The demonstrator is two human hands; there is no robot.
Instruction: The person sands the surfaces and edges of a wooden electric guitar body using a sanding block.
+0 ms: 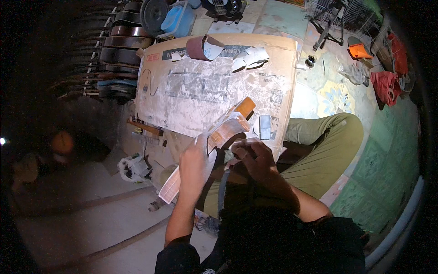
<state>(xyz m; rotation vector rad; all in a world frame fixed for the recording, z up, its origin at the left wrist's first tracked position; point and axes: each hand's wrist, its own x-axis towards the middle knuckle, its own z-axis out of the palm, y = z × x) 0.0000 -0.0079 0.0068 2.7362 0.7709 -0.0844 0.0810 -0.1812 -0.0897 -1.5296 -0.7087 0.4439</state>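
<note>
A long, pale wooden piece [223, 133] with a curved side lies slantwise across my lap and the cardboard's near edge. It looks like part of a small string instrument. My left hand [195, 157] is wrapped round it near the middle, and its lower end sticks out past my wrist. My right hand [255, 157] is beside the curved side with fingers bent together. Something small and whitish [229, 156] shows at its fingertips, too dim to name. At the far end of the wood is an orange-brown block [245, 107]; whether it is attached I cannot tell.
Dusty flat cardboard [200, 98] bears a grey block [265, 127], a curled brown sandpaper sheet [199, 48] and folded white sheets [251, 59]. Stacked guitars [122, 55] stand at left, near a blue tub [174, 19]. A plastic bag [133, 168], tripod [326, 28] and red cloth [386, 86] lie around.
</note>
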